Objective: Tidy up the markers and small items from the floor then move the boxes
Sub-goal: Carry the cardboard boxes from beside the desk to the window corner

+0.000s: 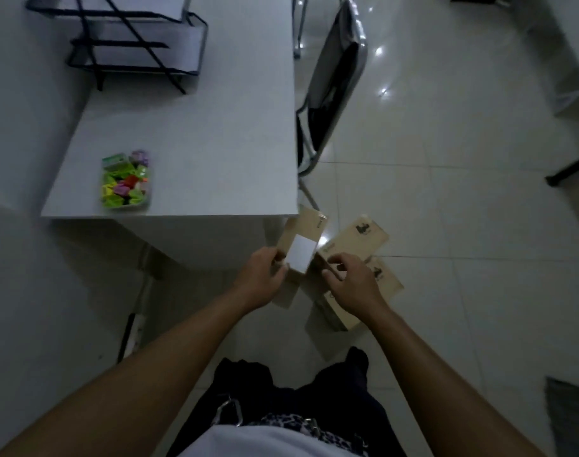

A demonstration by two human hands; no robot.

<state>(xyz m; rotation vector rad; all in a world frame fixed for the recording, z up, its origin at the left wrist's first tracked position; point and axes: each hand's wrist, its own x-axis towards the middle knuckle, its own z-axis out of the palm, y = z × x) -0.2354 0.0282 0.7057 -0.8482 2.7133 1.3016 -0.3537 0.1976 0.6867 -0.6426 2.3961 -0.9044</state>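
Left hand [265, 272] closed on cardboard box [303, 245] bearing blank white label [300, 255], near tabletop [189, 127] corner. Right hand [351, 280] spread wide, touching second box [354, 240]. Dark printed marks noted on boxes; writing unreadable.

A black wire paper tray [130, 44] stands on the white desk [215, 143], a dark chair [334, 94] beside it.
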